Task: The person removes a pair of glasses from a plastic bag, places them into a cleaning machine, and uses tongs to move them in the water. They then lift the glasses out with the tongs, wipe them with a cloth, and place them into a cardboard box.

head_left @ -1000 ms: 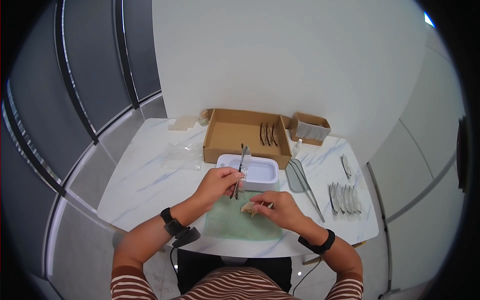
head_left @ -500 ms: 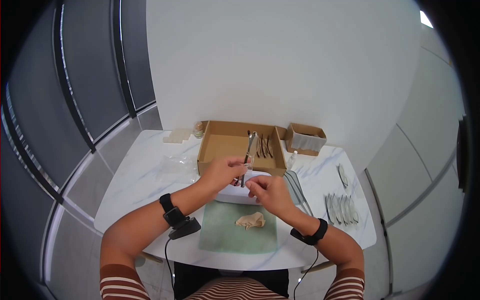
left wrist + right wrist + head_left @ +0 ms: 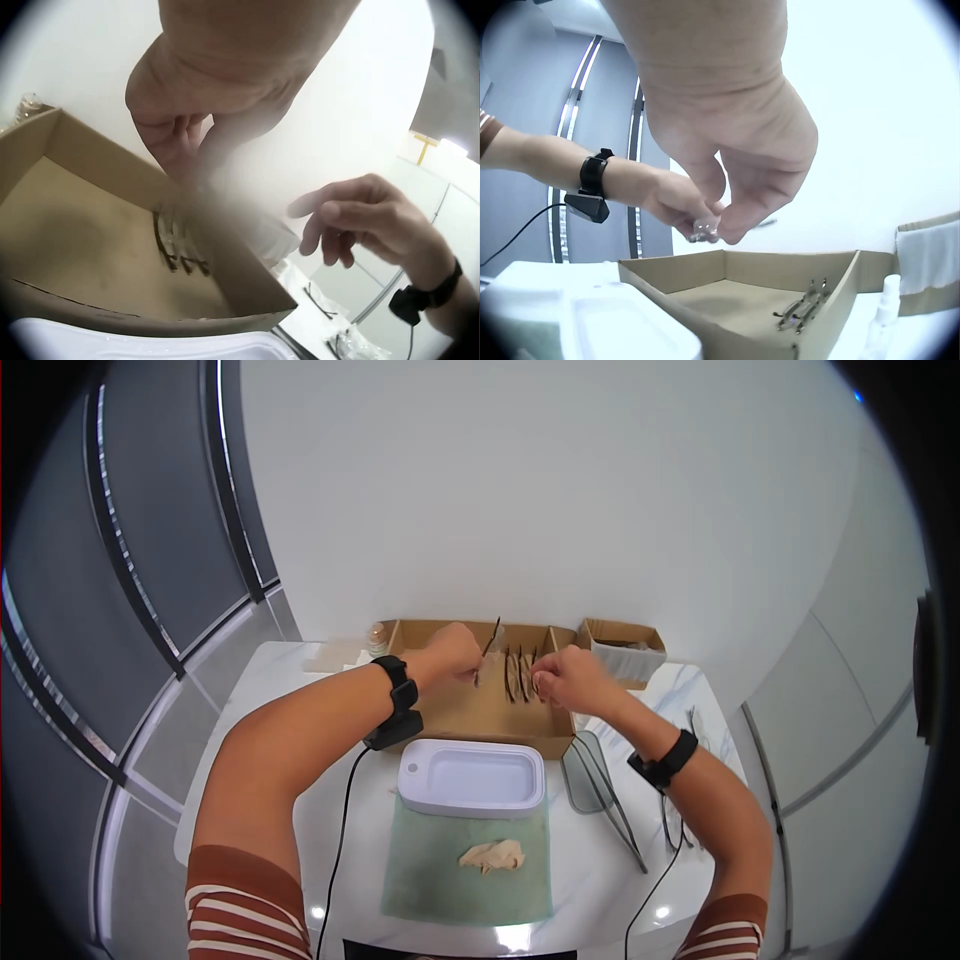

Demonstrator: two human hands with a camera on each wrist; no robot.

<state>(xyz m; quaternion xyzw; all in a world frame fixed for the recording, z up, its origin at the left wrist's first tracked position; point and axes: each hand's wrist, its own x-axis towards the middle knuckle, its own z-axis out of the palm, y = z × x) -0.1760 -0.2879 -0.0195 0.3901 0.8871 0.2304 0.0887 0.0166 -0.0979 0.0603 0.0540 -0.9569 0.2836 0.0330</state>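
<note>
We've got eyeglasses [image 3: 492,637] pinched in our left hand [image 3: 455,653], over the cardboard tray [image 3: 450,706]; row of glasses [image 3: 522,678] sits between our hands. Right hand [image 3: 578,682] empty, fingers loosely apart. Risk: crowding that row could snag or scratch; a weak pinch could drop them.

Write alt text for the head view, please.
A person's left hand holds glasses over an open cardboard box, while the right hand hovers by a row of glasses inside. Nearer the person, a crumpled beige cloth lies on a green mat near a white basin.
</note>
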